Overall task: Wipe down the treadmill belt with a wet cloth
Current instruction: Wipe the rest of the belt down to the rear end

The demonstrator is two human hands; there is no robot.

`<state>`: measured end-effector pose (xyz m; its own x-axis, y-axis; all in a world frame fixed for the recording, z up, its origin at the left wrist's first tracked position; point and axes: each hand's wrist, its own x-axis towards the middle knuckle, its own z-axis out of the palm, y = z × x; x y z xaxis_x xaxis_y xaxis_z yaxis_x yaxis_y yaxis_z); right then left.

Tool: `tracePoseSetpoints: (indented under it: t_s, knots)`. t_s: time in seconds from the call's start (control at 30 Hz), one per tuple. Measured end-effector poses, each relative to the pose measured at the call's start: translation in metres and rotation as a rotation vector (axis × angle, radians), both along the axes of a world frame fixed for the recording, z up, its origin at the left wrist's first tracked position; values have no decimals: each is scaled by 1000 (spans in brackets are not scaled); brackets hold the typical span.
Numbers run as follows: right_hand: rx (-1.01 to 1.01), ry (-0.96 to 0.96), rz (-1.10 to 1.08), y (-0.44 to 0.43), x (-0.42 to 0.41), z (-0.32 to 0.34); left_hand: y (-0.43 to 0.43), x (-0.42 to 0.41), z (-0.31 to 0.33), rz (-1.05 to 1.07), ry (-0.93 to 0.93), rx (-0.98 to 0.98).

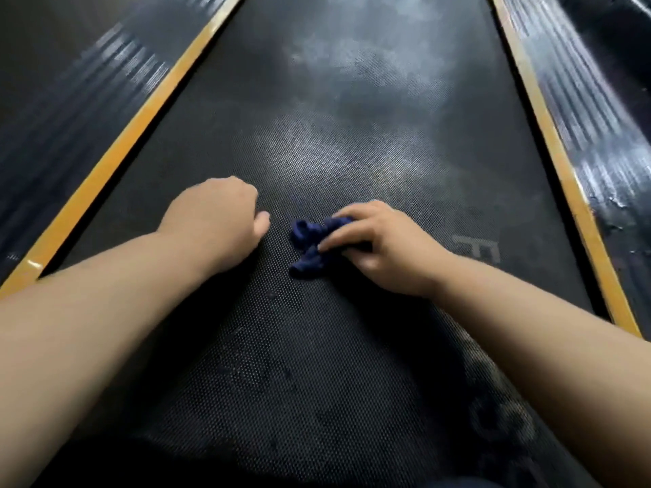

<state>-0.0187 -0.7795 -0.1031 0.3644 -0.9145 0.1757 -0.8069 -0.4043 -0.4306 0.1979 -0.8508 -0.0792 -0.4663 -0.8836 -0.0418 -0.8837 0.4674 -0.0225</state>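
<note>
Left hand: your left hand (218, 213) is down on the belt (334, 153), fingers curled under into a fist with the thumb alongside. Nothing shows in it. It sits left of centre, well inside the left yellow strip (116, 149) and the ribbed left side rail (70, 100) beyond.
Gap: a narrow stretch of bare belt lies between your left thumb and the cloth. They are near, not touching.
Cloth: the dark blue cloth (306, 237) is bunched and twisted. It lies on the belt about mid-width, right between your two hands.
Right hand: your right hand (384, 248) is clamped on the cloth's right side, fingers curled over the top of the bundle. The thumb is partly hidden.
Belt: black with a dotted texture, running away from you. Pale patches (352, 65) are smeared up the middle ahead of both hands.
Lettering: grey lettering (477, 246) sits on the belt just right of your right wrist, too blurred to read.
Right edge: the right yellow strip (549, 142) borders the belt, with the glossy ribbed right side rail (599, 110) outside it.
</note>
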Motion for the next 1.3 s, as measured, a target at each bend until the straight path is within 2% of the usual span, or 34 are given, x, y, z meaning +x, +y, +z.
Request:
tracePoseSetpoints:
  t_s: [0.07, 0.17, 0.27, 0.4, 0.47, 0.57, 0.63, 0.7, 0.8, 0.9, 0.97, 1.1, 1.17, 1.3]
  knots:
    - [-21, -22, -144, -30, -3, -7, 10, -2, -10, -78, 112, 48]
    - [19, -35, -298, -57, -7, -12, 10, -6, -16, -129, 173, 72]
    - [6, -15, -218, -25, -7, -18, 6, -15, -15, -108, 164, 22]
    - [-11, -30, -39, 33, -14, -18, 6, -28, -15, -105, 21, 15]
    - [-8, -48, -68, 10, -22, -17, 1, -31, -12, -76, 24, 35]
    - [-22, -53, -315, -49, -34, -16, 3, -38, -17, -178, 35, 38]
    - [0, 9, -396, -60, -35, -15, 5, -42, -19, -178, 5, 67]
    - [-43, 33, -368, -31, -33, -18, 7, -47, -16, -165, 5, 64]
    - [-92, -30, -264, 39, -29, -20, 9, -54, -13, -172, -4, 38]
    - [-55, 1, -210, 38, -38, -16, 10, -59, -22, -210, -68, 42]
    - [-25, 83, -314, 4, -44, -10, 4, -64, -24, -296, -61, 48]
    - [96, 122, -541, -44, -51, 0, -2, -79, -16, -252, -48, 90]
    - [116, 75, -563, -20, -47, 2, -2, -81, -13, -220, -1, 101]
    - [-6, 20, -381, 70, -38, -8, -8, -76, -19, -248, 133, 87]
